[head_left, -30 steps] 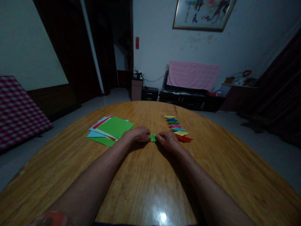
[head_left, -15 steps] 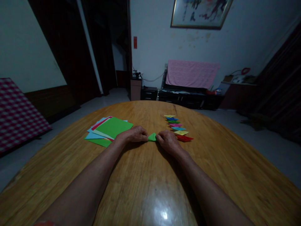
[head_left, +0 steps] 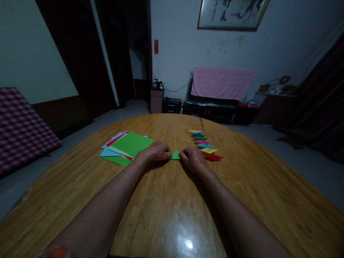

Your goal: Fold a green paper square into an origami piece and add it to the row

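Observation:
Between my two hands a small green folded paper [head_left: 175, 155] rests on the wooden table [head_left: 156, 208], a peak showing at its middle. My left hand [head_left: 159, 151] pinches its left end, fingers closed. At the other end, my right hand [head_left: 192, 157] grips the paper with bent fingers. Both ends are hidden under my fingertips. Just past my right hand lies a red folded paper boat [head_left: 213, 157], the nearest in a row of several small folded papers in yellow, blue, green and pink. Beside my left wrist is a stack of coloured paper sheets [head_left: 131, 144], green on top.
Beyond the round table stands a low black cabinet [head_left: 220, 114], with a pink cloth [head_left: 221, 83] draped over something on it. A red-checked cloth [head_left: 24, 129] hangs at the far left. A framed picture [head_left: 232, 14] is on the wall.
The view has shifted slightly. My fingers have closed in a little on the green folded paper, and less of its left side shows. Both hands keep hold of it.

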`<action>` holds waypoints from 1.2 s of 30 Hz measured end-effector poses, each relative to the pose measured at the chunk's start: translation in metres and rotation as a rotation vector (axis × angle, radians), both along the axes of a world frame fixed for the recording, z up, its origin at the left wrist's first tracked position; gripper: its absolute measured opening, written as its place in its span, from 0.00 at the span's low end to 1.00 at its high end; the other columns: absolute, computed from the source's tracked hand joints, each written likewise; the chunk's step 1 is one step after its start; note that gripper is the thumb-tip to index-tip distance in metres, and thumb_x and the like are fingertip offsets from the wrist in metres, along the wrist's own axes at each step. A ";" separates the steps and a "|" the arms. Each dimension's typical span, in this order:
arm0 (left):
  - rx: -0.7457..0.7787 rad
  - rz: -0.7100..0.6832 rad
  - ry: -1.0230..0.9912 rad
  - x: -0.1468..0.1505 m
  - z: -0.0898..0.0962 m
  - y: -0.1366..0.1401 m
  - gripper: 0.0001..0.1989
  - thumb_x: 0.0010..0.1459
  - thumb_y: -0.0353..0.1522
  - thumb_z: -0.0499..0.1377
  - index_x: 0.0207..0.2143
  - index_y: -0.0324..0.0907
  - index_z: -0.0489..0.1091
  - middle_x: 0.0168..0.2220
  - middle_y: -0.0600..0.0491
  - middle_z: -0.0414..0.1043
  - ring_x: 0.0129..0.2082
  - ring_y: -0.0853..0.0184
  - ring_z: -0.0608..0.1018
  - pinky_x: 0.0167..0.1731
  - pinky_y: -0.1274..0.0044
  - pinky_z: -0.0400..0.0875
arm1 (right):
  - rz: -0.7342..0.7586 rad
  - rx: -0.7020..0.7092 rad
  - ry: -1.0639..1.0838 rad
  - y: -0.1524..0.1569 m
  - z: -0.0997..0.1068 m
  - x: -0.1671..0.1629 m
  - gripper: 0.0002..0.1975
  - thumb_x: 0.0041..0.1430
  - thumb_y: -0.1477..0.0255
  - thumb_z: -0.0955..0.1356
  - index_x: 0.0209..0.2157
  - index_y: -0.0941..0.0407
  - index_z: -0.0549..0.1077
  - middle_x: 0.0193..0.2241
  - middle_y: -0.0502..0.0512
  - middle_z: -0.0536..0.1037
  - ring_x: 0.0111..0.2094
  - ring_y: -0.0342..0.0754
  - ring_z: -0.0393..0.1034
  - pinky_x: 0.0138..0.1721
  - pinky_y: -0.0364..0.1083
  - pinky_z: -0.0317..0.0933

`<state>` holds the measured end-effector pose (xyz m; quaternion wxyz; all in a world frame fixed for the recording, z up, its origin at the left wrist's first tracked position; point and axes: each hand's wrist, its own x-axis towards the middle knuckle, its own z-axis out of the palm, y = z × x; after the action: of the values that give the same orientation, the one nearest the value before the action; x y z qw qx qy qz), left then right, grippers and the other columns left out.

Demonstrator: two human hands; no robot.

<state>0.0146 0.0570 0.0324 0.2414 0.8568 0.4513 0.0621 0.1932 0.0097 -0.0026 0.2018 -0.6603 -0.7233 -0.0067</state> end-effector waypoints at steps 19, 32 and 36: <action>0.126 0.017 0.152 0.006 0.003 -0.005 0.16 0.52 0.39 0.53 0.25 0.38 0.73 0.22 0.50 0.71 0.19 0.70 0.66 0.23 0.77 0.56 | -0.018 -0.001 0.040 -0.002 0.001 -0.001 0.12 0.59 0.67 0.64 0.30 0.56 0.77 0.30 0.55 0.77 0.31 0.46 0.66 0.29 0.43 0.48; 0.223 -0.016 0.258 0.009 0.002 -0.007 0.15 0.53 0.36 0.51 0.30 0.38 0.76 0.26 0.47 0.74 0.23 0.68 0.69 0.26 0.76 0.60 | 0.019 0.058 0.061 -0.001 -0.010 0.003 0.07 0.58 0.69 0.66 0.31 0.57 0.75 0.31 0.54 0.74 0.34 0.45 0.65 0.33 0.43 0.51; 0.222 -0.028 0.275 0.010 0.004 -0.007 0.15 0.53 0.35 0.51 0.29 0.37 0.76 0.26 0.46 0.74 0.23 0.67 0.70 0.26 0.76 0.60 | 0.012 0.062 0.043 0.001 -0.011 0.003 0.08 0.59 0.68 0.65 0.32 0.57 0.75 0.31 0.54 0.74 0.34 0.46 0.65 0.32 0.43 0.50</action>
<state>0.0243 0.0500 0.0364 0.0820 0.8848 0.4586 -0.0093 0.1960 0.0102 -0.0134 0.2376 -0.6494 -0.7223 -0.0137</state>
